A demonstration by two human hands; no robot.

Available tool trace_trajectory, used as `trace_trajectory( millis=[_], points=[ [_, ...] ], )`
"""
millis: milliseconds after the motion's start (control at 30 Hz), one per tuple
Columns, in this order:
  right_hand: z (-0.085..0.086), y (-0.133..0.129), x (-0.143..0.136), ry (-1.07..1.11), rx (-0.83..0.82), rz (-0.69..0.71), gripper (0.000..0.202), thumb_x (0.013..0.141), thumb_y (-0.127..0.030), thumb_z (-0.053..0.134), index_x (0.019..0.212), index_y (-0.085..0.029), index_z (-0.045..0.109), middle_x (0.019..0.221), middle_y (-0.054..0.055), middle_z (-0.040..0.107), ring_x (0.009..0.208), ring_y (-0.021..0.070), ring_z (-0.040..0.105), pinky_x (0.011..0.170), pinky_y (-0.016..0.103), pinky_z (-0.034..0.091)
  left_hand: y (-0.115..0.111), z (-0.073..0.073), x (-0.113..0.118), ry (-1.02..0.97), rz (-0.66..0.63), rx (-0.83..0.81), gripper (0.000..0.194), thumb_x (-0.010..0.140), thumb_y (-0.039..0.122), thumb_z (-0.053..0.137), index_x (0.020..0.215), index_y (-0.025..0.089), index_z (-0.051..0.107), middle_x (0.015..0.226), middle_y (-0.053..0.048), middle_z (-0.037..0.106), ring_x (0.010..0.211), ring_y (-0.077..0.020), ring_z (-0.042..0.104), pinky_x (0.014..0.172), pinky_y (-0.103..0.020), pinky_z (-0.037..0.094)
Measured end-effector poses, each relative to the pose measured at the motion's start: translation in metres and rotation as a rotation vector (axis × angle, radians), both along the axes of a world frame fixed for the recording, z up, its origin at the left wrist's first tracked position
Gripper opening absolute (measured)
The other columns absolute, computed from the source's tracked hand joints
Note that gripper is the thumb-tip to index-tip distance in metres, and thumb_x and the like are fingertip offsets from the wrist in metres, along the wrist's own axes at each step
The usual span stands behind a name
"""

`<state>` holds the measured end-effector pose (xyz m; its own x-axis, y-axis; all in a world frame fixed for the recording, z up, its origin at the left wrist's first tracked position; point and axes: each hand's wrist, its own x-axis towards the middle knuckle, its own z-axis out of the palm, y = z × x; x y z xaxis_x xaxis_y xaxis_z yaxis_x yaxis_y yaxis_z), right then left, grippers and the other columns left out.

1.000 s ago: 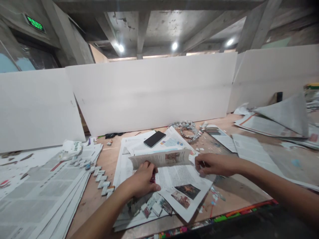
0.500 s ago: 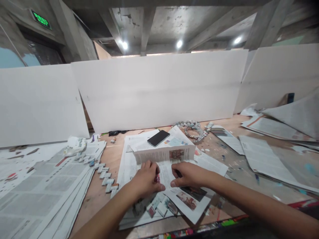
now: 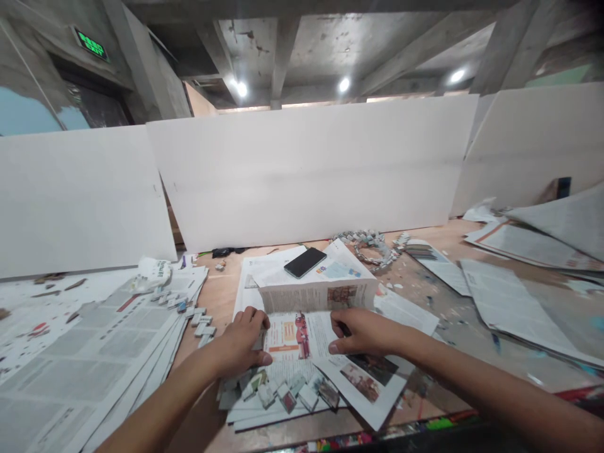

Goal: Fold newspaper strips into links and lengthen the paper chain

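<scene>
White partition boards (image 3: 311, 170) stand along the far edge of the wooden table (image 3: 217, 299). Left side: a fanned stack of newspapers (image 3: 94, 358); right side: more loose newspaper sheets (image 3: 514, 302), some lifted at the edges. Centre near: a newspaper page (image 3: 311, 333) lying on a few other sheets, its far edge folded up toward the person into a standing flap (image 3: 318, 294). Left hand (image 3: 240, 343) lies flat on the page's left part, fingers spread and pressing down at the base of the flap, not gripping anything. Right hand (image 3: 361, 330) rests on the page just right of centre, fingertips pressing along the same fold line; a dark thin item shows under its fingers, cannot tell what it is. A black phone (image 3: 305, 262) lies face up on the sheets just beyond the flap. Far right of it sits a woven paper ring (image 3: 372, 246). A chain of folded paper links (image 3: 195, 318) runs along the newspaper stack's edge, and more folded paper pieces (image 3: 283, 393) lie just near of the left hand.
</scene>
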<state>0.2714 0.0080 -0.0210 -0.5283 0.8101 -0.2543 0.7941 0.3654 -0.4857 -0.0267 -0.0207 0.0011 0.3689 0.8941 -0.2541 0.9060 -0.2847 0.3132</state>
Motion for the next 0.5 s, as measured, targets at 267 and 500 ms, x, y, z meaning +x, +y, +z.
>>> trace_trajectory(
  millis=[267, 500],
  points=[
    [0.004, -0.006, 0.005, 0.093, 0.001, 0.002, 0.021, 0.078, -0.033, 0.07, 0.077, -0.018, 0.056, 0.07, -0.002, 0.058, 0.062, 0.0131, 0.051, 0.052, 0.022, 0.027, 0.021, 0.002, -0.008, -0.224, 0.231, -0.062, 0.078, 0.074, 0.053, 0.065, 0.134, 0.013, 0.036, 0.133, -0.021, 0.048, 0.121, -0.0343, 0.049, 0.099, -0.045, 0.041],
    [-0.005, -0.008, 0.008, 0.131, 0.055, -0.025, 0.02, 0.077, -0.035, 0.072, 0.079, -0.019, 0.06, 0.069, -0.003, 0.058, 0.062, 0.0129, 0.051, 0.052, 0.022, 0.027, 0.046, -0.006, 0.011, -0.52, 0.154, 0.001, 0.031, 0.079, 0.033, 0.059, 0.105, 0.017, 0.065, 0.099, -0.007, 0.071, 0.093, -0.0254, 0.066, 0.083, -0.036, 0.051]
  ],
)
